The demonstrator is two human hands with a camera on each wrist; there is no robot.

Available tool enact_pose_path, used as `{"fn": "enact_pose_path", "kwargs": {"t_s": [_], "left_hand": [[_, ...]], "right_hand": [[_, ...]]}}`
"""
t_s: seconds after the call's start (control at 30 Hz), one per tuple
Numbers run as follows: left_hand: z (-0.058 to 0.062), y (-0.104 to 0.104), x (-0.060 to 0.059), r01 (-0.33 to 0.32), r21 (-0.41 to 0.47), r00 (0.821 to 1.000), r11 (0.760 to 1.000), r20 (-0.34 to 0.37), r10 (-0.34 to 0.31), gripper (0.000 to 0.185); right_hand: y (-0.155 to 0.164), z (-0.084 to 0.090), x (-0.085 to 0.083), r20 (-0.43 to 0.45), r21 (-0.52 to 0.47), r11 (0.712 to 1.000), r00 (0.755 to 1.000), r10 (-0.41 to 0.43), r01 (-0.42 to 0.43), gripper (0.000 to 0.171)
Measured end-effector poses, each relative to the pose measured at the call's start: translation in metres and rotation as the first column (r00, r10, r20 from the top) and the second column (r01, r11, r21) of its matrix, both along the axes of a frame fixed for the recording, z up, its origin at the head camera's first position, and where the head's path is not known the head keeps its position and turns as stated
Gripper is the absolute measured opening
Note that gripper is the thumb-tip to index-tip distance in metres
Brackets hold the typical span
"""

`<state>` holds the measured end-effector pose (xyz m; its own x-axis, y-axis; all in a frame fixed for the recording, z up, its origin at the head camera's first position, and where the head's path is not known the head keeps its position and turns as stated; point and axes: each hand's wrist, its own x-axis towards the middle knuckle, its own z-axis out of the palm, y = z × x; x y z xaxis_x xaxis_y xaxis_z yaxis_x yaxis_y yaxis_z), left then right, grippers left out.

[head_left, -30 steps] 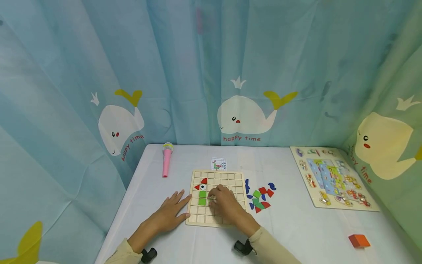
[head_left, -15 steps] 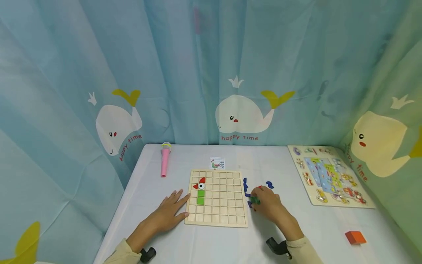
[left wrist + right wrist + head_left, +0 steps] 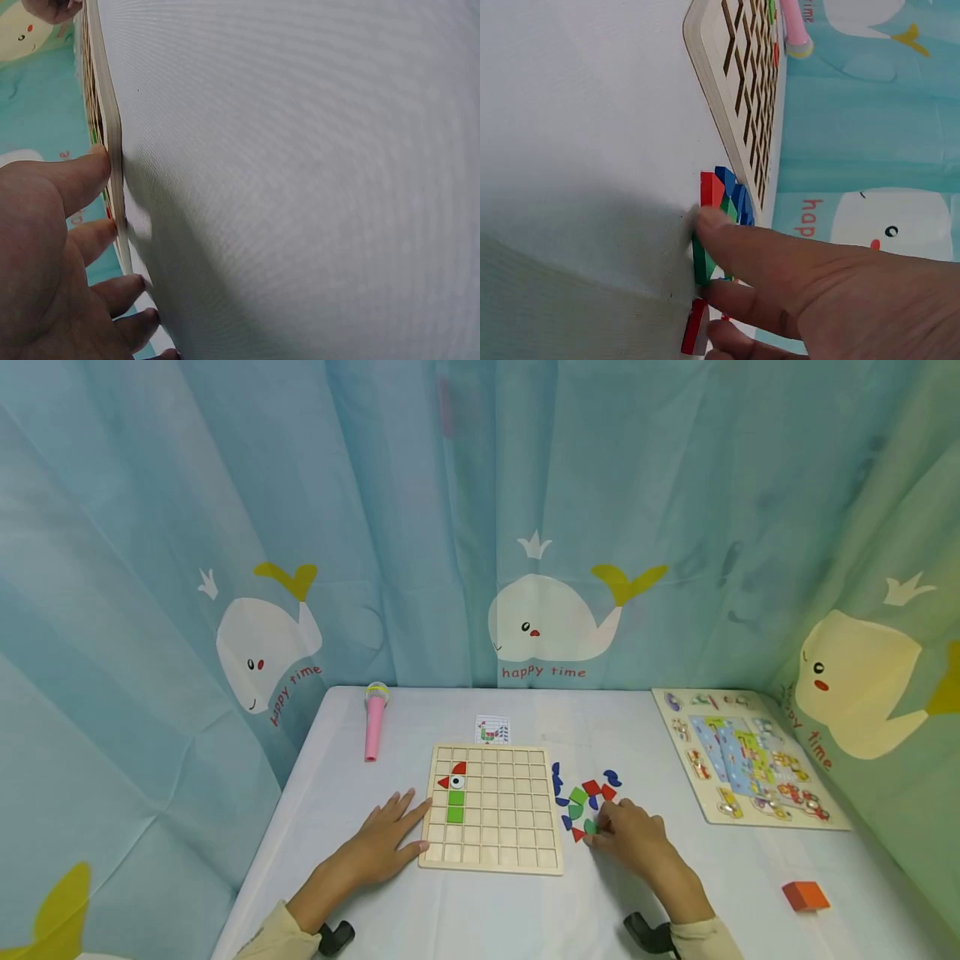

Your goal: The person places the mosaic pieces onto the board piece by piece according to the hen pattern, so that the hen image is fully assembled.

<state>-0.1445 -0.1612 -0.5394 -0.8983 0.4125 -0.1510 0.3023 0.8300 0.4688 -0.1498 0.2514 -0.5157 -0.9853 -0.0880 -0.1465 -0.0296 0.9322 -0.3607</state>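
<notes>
My left hand lies with spread fingers at the left edge of a wooden grid board, its thumb and fingertips against the frame. In the board sit a red quarter-round, a red triangle, a round eye piece and two green squares. To the right of the board, my right hand bends over loose pieces. Its thumb and index finger pinch a green rounded piece. Just below those fingers in the right wrist view lies a red piece.
Loose blue pieces, a green square and red ones lie right of the board. Behind it is a picture card. A pink microphone, an orange block and a picture puzzle surround the work.
My right hand has moved from over the board to the loose pieces at the right, then slightly nearer me. The two green squares stay in the board. My left hand keeps its place.
</notes>
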Motion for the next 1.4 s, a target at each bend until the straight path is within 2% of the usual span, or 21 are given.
{"fn": "enact_pose_path", "kwargs": {"t_s": [0.2, 0.37, 0.57, 0.97, 1.2, 1.33, 1.4], "left_hand": [[0.001, 0.0, 0.0, 0.0, 0.0, 1.0, 1.0, -0.003, 0.0, 0.064], [0.001, 0.001, 0.0, 0.0, 0.003, 1.0, 1.0, 0.003, 0.0, 0.064], [0.0, 0.0, 0.0, 0.001, 0.006, 1.0, 1.0, -0.001, -0.001, 0.064], [0.0, 0.0, -0.001, 0.003, -0.002, 1.0, 1.0, -0.004, -0.003, 0.065], [0.002, 0.0, -0.001, 0.01, 0.006, 1.0, 1.0, 0.005, -0.01, 0.064], [0.003, 0.0, 0.0, 0.01, 0.004, 1.0, 1.0, 0.007, -0.01, 0.064], [0.003, 0.0, 0.0, 0.008, 0.003, 1.0, 1.0, 0.005, -0.008, 0.064]], "right_hand": [[-0.002, -0.005, 0.003, -0.076, 0.011, 1.0, 0.997, 0.016, -0.015, 0.028], [-0.003, -0.009, 0.003, -0.1, 0.016, 1.0, 0.995, 0.012, -0.01, 0.024], [-0.009, -0.01, 0.005, -0.161, 0.043, 0.998, 0.985, 0.056, -0.049, 0.027], [-0.009, -0.017, 0.004, -0.176, 0.001, 0.998, 0.982, 0.068, -0.069, 0.025], [-0.021, -0.008, 0.0, -0.272, -0.059, 0.991, 0.957, 0.102, -0.122, 0.022], [-0.043, -0.003, -0.003, -0.322, -0.101, 0.975, 0.933, 0.158, -0.2, 0.02], [-0.058, -0.003, -0.004, -0.316, -0.12, 0.967, 0.932, 0.179, -0.227, 0.02]]}}
